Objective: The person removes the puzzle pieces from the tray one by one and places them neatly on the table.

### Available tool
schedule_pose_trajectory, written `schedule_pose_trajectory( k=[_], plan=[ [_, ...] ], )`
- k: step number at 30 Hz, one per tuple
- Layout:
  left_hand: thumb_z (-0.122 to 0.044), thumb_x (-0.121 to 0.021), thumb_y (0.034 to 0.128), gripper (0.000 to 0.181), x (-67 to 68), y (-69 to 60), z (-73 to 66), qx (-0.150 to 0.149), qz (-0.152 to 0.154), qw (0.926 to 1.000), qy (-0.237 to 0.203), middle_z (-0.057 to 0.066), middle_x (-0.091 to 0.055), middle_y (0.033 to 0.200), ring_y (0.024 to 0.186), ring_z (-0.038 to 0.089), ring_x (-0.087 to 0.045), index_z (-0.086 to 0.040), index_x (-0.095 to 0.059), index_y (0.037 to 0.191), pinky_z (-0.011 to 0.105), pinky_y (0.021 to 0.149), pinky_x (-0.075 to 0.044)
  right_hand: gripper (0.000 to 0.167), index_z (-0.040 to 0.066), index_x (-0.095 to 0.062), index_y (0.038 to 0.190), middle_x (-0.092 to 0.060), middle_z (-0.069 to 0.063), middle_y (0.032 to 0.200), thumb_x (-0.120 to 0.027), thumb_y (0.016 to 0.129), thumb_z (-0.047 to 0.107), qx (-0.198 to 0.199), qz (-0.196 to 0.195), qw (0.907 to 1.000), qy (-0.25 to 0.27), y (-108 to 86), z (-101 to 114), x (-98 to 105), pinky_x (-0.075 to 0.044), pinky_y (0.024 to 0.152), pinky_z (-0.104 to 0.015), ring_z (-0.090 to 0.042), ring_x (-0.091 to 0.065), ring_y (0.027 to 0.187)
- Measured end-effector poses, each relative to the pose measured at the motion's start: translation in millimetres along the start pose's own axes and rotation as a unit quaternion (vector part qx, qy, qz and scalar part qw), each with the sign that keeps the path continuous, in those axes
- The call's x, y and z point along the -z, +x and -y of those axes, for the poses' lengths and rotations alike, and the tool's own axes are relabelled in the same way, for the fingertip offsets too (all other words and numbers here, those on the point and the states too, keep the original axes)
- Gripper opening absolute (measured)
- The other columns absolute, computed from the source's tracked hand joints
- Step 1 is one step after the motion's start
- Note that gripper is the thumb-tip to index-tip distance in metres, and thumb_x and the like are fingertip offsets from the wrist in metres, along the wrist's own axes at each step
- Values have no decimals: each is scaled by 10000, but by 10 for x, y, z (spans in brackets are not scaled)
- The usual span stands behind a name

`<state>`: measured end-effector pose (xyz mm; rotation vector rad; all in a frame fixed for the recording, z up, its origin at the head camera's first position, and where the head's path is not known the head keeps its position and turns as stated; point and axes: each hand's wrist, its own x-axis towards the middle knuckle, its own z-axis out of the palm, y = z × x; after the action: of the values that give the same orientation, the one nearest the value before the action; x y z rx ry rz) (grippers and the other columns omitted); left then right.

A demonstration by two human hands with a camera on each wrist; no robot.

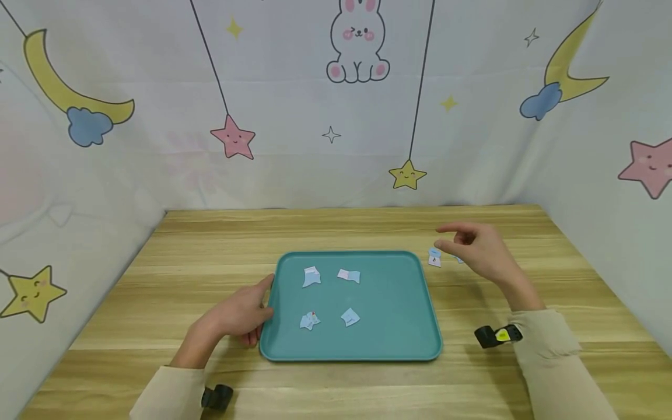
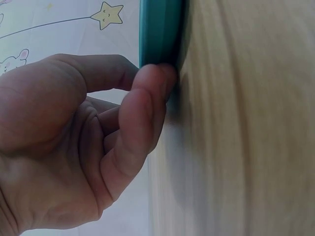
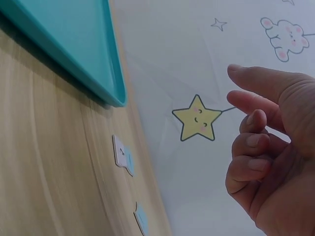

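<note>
Wooden surface (image 1: pixel 362 388) below, white cloth (image 1: pixel 294 105) behind with a bunny (image 1: pixel 359 41) and a pink star (image 1: pixel 233 138). On the surface, just past the right side of the tray (image 1: pixel 394 303): one small piece (image 1: pixel 434 257), blue and white with a dark mark, and near it a second piece (image 1: pixel 459 259), partly hidden from the head view. Just above both, the right hand (image 1: pixel 482 252), thumb and pointing finger apart, other fingers bent in, holding nothing. Maybe hard to pinch, being so thin and flat; could slide off from a clumsy fingertip. Might get jumbled inside the tray, too, with a hard push on its edge. Inside the tray, well apart: a blue-and-white piece (image 1: pixel 312 277), a pink-and-blue piece (image 1: pixel 349 276), a piece with a bit of red (image 1: pixel 310 320), and a pale blue piece (image 1: pixel 350 317). Touching the tray's left edge, the left hand (image 1: pixel 238 310), fingers loosely bent, pinching nothing.
</note>
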<state>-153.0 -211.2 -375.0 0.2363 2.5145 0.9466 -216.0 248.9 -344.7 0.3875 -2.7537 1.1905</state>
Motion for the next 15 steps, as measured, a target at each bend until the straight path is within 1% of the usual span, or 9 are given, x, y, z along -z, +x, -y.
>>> schedule_pose_trajectory(
  k=[8,13,15],
  plan=[
    [-27,-500,1008,793,3,1,-4,-7,29,10000,-9,89,-611,545,402,146,-601,43,-79,1676,338,445,-575,309,34,-764,1236,-572,-41,736,-788,950,148,315,292,9987,271,20,78,-146,-390,529,-251,-104,-481,638],
    [-24,-496,1005,794,2,3,0,-19,43,10000,-5,88,-610,544,398,138,-599,46,-76,1675,339,445,-576,321,54,-763,1242,-576,-30,764,-792,947,177,243,531,9978,304,5,167,-230,-401,541,-250,-117,-493,661],
    [-24,-495,1006,794,-1,3,4,-17,46,10000,-8,89,-611,545,397,137,-599,46,-74,1675,339,446,-577,322,53,-762,1241,-577,-26,770,-791,946,180,274,610,9973,295,0,192,-264,-404,541,-250,-124,-495,665]
  ],
)
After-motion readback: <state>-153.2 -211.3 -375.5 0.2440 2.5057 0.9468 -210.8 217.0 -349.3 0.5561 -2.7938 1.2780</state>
